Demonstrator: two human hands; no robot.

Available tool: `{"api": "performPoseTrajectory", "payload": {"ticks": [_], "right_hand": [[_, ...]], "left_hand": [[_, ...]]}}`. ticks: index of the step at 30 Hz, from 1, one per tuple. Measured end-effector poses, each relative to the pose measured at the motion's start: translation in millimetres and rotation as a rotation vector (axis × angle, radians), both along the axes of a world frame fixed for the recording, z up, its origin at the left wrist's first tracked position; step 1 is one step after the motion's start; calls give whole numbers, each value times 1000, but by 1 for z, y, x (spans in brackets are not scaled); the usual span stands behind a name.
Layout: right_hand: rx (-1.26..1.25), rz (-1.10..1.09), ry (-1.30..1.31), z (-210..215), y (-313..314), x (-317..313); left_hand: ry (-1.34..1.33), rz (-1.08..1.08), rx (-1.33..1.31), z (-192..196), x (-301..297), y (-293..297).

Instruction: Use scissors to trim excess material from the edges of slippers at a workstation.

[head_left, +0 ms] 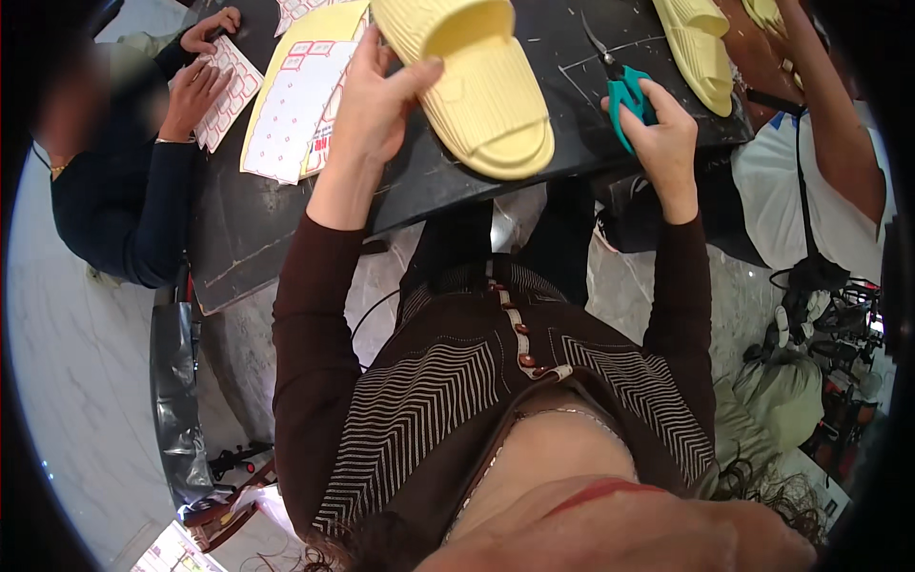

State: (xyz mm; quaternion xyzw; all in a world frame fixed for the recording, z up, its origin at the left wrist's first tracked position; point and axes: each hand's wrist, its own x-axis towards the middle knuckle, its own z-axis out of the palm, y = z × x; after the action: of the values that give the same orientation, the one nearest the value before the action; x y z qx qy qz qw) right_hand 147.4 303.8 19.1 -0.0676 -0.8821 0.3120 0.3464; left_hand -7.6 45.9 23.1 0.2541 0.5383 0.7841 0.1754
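A pale yellow ribbed slide slipper (486,105) is in my left hand (376,100), which grips its left side with the thumb on top and the other fingers partly hidden. Its rounded end points toward me, over the near part of the black table. To the right, my right hand (662,133) is closed around the teal handles of a pair of scissors (624,95). Their dark blades point away from me and slightly left, apart from the slipper.
Label sheets with red outlines (295,110) lie on yellow paper (257,143) to the left. Farther left, a person's hands hold another label sheet (229,91). A second yellow slipper (701,57) lies at the right of the black table (272,229), near another person's arm (834,114).
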Motion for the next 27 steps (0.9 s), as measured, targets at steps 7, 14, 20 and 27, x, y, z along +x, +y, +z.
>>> {"api": "performPoseTrajectory", "payload": {"ticks": [7, 14, 20, 27], "right_hand": [[-65, 28, -29, -7, -1, 8], [-54, 39, 13, -16, -1, 14], [221, 22, 69, -8, -2, 16], [585, 67, 12, 31, 0, 17]], "left_hand": [[-177, 31, 56, -8, -14, -8], [-318, 106, 124, -4, -10, -5], [-372, 99, 129, -6, -15, -8], [-406, -11, 142, -10, -19, -10]]}}
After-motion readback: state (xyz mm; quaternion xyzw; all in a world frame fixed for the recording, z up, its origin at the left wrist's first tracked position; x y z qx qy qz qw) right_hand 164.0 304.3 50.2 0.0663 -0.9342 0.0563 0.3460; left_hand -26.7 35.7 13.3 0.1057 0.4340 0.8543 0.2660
